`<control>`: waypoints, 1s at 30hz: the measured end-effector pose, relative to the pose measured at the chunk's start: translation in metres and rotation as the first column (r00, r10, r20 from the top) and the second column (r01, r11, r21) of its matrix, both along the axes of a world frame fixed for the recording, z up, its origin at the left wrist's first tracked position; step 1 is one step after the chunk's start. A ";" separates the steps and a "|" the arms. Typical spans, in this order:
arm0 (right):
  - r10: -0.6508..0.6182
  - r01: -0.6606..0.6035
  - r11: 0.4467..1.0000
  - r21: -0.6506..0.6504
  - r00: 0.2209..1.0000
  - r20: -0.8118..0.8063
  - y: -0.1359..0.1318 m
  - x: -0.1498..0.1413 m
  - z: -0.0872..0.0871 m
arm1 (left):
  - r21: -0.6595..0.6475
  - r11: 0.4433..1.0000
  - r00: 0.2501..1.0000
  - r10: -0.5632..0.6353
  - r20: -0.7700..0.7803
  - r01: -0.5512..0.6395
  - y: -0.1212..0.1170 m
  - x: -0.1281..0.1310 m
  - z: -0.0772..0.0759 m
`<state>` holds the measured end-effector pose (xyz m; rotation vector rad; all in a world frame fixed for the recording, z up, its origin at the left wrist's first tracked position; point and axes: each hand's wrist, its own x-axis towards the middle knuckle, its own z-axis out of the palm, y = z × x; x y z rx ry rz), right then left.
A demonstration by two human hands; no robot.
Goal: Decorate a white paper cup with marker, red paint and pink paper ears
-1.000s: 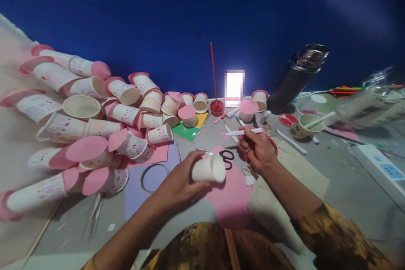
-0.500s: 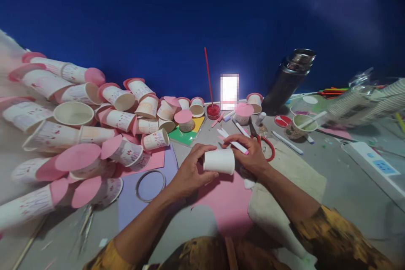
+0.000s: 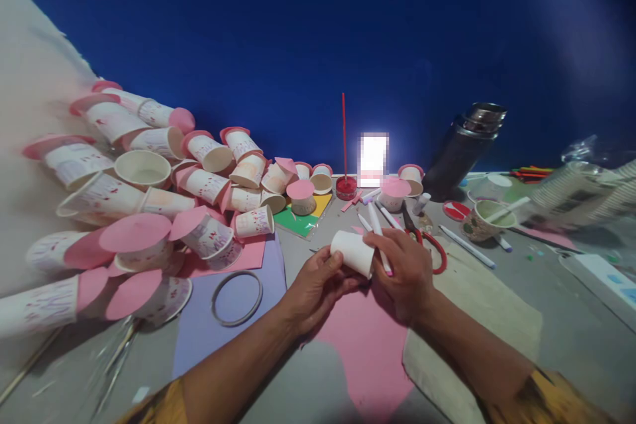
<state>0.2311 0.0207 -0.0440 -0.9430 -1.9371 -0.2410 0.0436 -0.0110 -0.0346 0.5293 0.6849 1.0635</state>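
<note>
A plain white paper cup point(image 3: 350, 253) lies tilted on its side in my left hand point(image 3: 313, 288), with the thumb on the near side and the fingers underneath. My right hand point(image 3: 405, 268) is closed around a white marker point(image 3: 376, 222) with a pink end, its shaft pointing up and away. The fingers of that hand also touch the cup's right end. Below both hands lies a cut sheet of pink paper point(image 3: 365, 344). Red-handled scissors point(image 3: 437, 255) rest just beyond my right hand, partly hidden.
Decorated cups with pink paper discs point(image 3: 136, 233) are piled at the left. A grey tape ring point(image 3: 214, 301) lies on purple paper point(image 3: 191, 348). A dark flask point(image 3: 460, 152), stacked cups point(image 3: 576, 189) and a power strip point(image 3: 603, 285) stand at the right. A cloth point(image 3: 477, 324) lies nearby.
The cup has tilted, its right end now lower. My left fingers have shifted beneath it, and the marker in my right hand has swung more upright. The whole view has shifted slightly.
</note>
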 end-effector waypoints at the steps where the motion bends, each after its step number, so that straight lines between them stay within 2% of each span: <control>1: 0.026 -0.026 1.000 -0.016 1.000 0.009 -0.003 -0.003 0.000 | 0.022 1.000 1.000 0.018 0.011 -0.019 0.001 -0.001 -0.001; 3: 0.126 -0.125 0.989 -0.075 0.992 0.005 -0.008 -0.007 -0.002 | 0.062 0.997 0.999 0.034 0.002 -0.034 0.005 -0.005 -0.002; 6: 0.258 -0.266 0.956 -0.126 0.963 -0.082 -0.008 -0.010 -0.005 | 0.043 0.996 0.997 0.076 -0.013 -0.075 0.015 -0.014 -0.005; 8: 0.220 -0.251 0.952 -0.173 0.959 -0.177 -0.002 -0.008 -0.006 | 0.014 0.992 0.992 0.122 0.005 -0.122 0.020 -0.019 -0.006; 11: 0.074 -0.174 0.939 -0.296 0.945 -0.319 0.010 0.000 -0.006 | -0.002 0.990 0.989 0.140 0.050 -0.140 0.025 -0.022 -0.006; 15: 0.047 -0.234 0.894 -0.382 0.897 -0.440 0.019 0.008 -0.007 | -0.057 0.990 0.988 0.134 0.081 -0.130 0.022 -0.024 -0.004; 18: 0.071 -0.308 0.865 -0.395 0.856 -0.512 0.020 0.007 -0.006 | -0.141 0.990 0.993 0.037 0.110 -0.021 0.019 -0.027 -0.004; 20: 0.037 -0.366 0.824 -0.433 0.798 -0.602 0.020 0.005 -0.005 | -0.184 0.981 0.989 -0.043 0.143 0.069 0.018 -0.030 -0.006; 22: -0.036 -0.431 0.762 -0.483 0.717 -0.696 0.023 0.004 -0.005 | -0.214 0.972 0.985 -0.065 0.157 0.098 0.018 -0.032 -0.008; 27: -0.176 -0.594 0.643 -0.483 0.499 -0.848 0.034 0.008 -0.005 | -0.237 0.970 0.993 -0.022 0.119 0.050 0.021 -0.032 -0.011; 30: -0.204 -0.674 0.587 -0.449 0.413 -0.888 0.037 0.009 -0.003 | -0.209 0.978 0.998 0.020 0.063 -0.006 0.021 -0.032 -0.006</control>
